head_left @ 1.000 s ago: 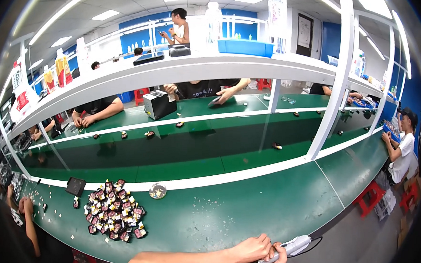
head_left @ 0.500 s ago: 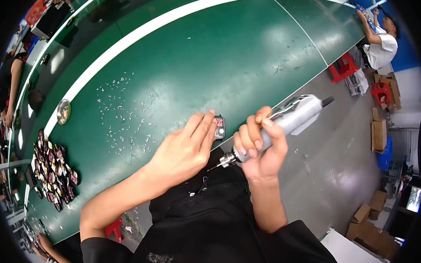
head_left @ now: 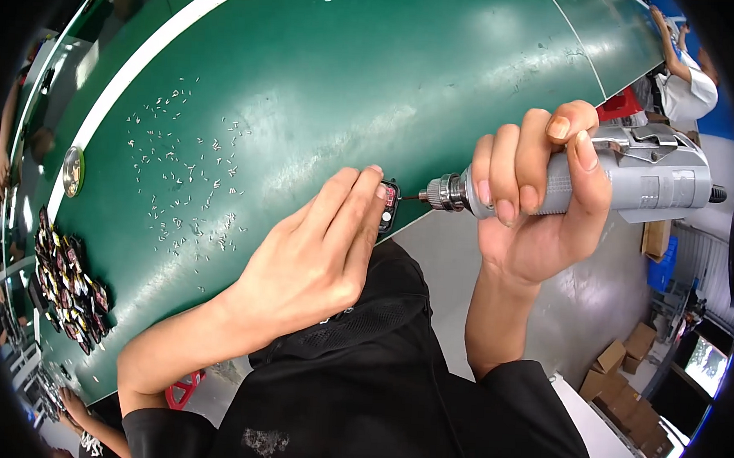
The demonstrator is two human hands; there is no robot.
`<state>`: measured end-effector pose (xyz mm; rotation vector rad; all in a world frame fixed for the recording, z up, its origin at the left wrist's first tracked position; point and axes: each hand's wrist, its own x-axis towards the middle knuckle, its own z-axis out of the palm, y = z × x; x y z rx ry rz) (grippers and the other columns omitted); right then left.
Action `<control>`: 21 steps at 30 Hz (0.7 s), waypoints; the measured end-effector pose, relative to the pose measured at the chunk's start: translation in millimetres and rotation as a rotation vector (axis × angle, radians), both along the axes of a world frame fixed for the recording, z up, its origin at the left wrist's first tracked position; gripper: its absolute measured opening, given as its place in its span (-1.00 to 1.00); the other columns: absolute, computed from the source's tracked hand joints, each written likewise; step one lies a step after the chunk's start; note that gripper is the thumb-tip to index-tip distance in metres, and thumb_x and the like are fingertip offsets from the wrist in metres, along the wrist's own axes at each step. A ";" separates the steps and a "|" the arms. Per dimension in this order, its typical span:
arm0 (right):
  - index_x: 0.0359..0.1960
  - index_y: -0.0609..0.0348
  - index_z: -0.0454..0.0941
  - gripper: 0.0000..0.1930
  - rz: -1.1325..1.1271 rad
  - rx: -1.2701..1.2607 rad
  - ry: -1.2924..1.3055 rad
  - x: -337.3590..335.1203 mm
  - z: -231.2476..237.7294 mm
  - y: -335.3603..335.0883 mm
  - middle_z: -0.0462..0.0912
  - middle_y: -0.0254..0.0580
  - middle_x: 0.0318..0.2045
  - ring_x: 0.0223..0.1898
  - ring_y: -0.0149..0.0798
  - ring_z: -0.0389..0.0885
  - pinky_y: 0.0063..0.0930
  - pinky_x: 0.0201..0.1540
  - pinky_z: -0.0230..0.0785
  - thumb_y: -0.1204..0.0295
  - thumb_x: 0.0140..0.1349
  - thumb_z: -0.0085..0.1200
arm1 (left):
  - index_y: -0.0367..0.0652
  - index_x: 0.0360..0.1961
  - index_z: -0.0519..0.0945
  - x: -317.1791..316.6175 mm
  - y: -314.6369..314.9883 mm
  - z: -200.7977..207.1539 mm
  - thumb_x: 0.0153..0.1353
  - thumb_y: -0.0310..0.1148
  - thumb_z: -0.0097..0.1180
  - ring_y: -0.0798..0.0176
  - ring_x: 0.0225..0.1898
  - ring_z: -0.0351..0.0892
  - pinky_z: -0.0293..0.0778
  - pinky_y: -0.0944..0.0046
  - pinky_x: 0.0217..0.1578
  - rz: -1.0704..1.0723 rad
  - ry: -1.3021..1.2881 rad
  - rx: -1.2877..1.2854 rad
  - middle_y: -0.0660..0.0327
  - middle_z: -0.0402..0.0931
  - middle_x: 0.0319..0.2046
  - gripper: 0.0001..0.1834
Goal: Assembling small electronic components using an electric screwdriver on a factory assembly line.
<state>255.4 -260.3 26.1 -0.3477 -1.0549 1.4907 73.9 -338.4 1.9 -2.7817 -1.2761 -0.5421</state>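
Observation:
My left hand [head_left: 313,247] presses its fingers together on a small electronic device [head_left: 387,217] with a black case, holding it at the near edge of the green table. A bit of reddish circuitry and a round white part show inside the case. In my right hand [head_left: 541,191] is a grey electric screwdriver [head_left: 668,183], gripped around its body and lying almost level. Its thin bit points left and reaches the device's right side. Whether the tip sits on a screw is too small to tell.
Many tiny pale pieces [head_left: 193,172] lie scattered on the green table [head_left: 332,88]. A round shallow dish [head_left: 73,172] and a heap of similar small devices [head_left: 73,290] are at the left. Another person's hand [head_left: 73,404] shows at lower left; someone in white [head_left: 688,94] is at far right.
My right hand has raised and turned the screwdriver from hanging tilted near my lap to level, its bit now at the device. My left hand still holds the device. The view has shifted.

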 end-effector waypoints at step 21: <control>-0.39 0.10 0.22 -0.89 0.070 0.148 -0.420 -23.5 10.9 -1.9 0.22 -0.40 -0.77 -0.81 -0.53 0.09 -0.58 -0.66 0.10 0.43 0.31 -0.27 | -0.60 -0.20 0.51 -2.5 4.6 -7.4 -0.14 -0.61 0.19 -0.01 -0.12 0.49 0.56 0.19 -0.33 -0.020 -0.141 0.037 -0.13 0.46 -0.07 -0.60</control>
